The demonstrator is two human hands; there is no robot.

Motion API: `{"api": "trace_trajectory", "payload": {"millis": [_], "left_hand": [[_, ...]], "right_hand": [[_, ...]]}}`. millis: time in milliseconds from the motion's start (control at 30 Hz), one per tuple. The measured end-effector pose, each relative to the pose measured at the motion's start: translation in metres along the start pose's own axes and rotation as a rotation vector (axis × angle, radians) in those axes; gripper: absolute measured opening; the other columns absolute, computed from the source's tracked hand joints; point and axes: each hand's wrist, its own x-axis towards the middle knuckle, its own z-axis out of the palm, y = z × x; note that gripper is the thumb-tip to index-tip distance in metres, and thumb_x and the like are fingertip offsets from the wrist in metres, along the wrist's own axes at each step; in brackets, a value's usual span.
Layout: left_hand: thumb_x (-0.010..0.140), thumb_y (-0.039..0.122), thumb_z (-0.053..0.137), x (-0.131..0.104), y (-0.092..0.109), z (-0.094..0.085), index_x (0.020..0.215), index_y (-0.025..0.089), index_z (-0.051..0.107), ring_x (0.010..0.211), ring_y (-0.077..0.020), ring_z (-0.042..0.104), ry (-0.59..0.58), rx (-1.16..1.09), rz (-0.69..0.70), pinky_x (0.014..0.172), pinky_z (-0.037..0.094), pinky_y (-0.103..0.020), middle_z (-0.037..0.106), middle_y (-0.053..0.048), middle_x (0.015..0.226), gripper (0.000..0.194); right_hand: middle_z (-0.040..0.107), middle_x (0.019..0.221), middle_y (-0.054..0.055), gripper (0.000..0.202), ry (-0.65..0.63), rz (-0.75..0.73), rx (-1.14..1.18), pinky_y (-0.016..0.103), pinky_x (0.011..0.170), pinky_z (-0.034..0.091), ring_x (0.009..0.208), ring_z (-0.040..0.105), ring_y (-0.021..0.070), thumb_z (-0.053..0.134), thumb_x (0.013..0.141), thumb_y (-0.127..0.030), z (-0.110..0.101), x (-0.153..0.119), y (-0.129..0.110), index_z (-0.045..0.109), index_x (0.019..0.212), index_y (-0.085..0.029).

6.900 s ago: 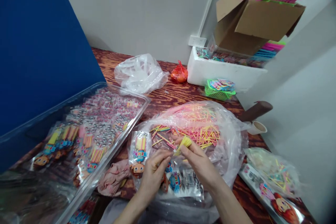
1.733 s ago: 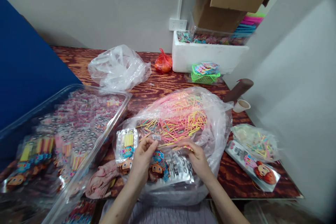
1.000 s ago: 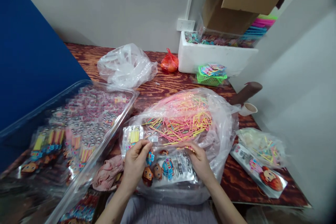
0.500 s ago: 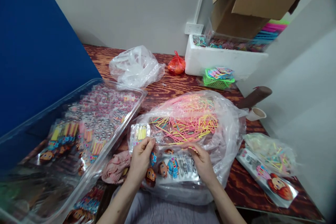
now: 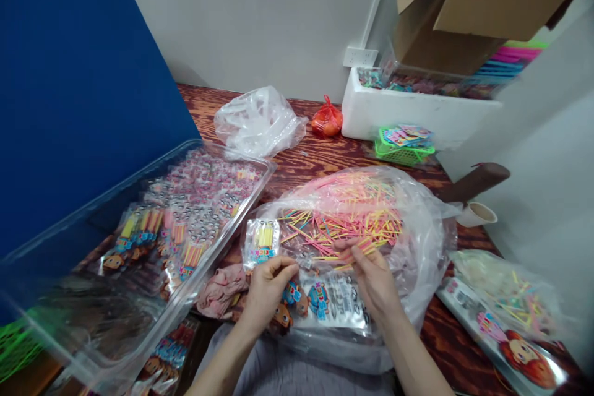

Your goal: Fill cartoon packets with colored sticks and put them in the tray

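A large clear plastic bag lies open with many thin pink and yellow sticks inside. Over its near part, my right hand pinches a few of these sticks between thumb and fingers. My left hand is closed, thumb against fingertips, above printed packets; what it holds, if anything, is too small to make out. A silver printed packet lies between my hands on the bag's near side. Another packet with yellow sticks rests just beyond my left hand.
At left stands a clear tub of filled packets. A pink cloth lies beside it. Behind are a crumpled bag, red net bag, green basket and white foam box. At right are a paper cup and a long packet.
The view has shifted, so most things appear further right. My right hand has lifted from the silver packet's edge toward the sticks and turned slightly. My hands are a little further apart.
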Motion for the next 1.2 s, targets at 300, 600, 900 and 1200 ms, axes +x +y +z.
{"api": "trace_trajectory", "payload": {"millis": [300, 600, 900, 1200], "left_hand": [[0.081, 0.035, 0.060, -0.003, 0.007, 0.006, 0.077, 0.018, 0.075, 0.074, -0.0177, 0.062, -0.020, 0.025, 0.141, 0.068, 0.046, -0.026, 0.071, -0.004, 0.077, 0.023], [0.080, 0.032, 0.063, -0.004, -0.004, 0.006, 0.084, 0.019, 0.077, 0.081, -0.0195, 0.066, 0.020, -0.089, 0.112, 0.077, 0.050, -0.029, 0.074, -0.004, 0.085, 0.019], [0.081, 0.030, 0.065, -0.003, 0.001, 0.000, 0.088, 0.021, 0.077, 0.087, -0.0193, 0.067, 0.047, -0.151, 0.183, 0.082, 0.052, -0.028, 0.075, -0.005, 0.092, 0.017], [0.081, 0.031, 0.069, -0.005, -0.005, -0.010, 0.091, 0.022, 0.077, 0.091, -0.0196, 0.068, 0.033, -0.233, 0.155, 0.085, 0.051, -0.028, 0.075, -0.004, 0.096, 0.016]], "right_hand": [[0.073, 0.109, 0.004, 0.012, -0.153, 0.187, 0.437, 0.051, 0.100, 0.048, 0.117, 0.062, 0.0251, 0.068, 0.084, -0.037, 0.056, 0.028, -0.024, 0.067, 0.088, -0.025], [0.074, 0.108, 0.010, 0.025, -0.259, 0.216, 0.013, 0.047, 0.097, 0.047, 0.108, 0.065, 0.0287, 0.069, 0.081, -0.043, 0.068, -0.003, -0.027, 0.069, 0.092, -0.020], [0.068, 0.103, 0.005, 0.030, -0.254, -0.036, -0.421, 0.034, 0.087, 0.049, 0.095, 0.063, 0.0211, 0.050, 0.094, -0.043, 0.075, -0.015, -0.032, 0.058, 0.117, -0.025], [0.065, 0.109, 0.004, 0.015, -0.315, -0.250, -0.585, 0.032, 0.094, 0.043, 0.108, 0.058, 0.0205, 0.050, 0.096, -0.028, 0.087, -0.020, -0.034, 0.064, 0.091, -0.023]]}}
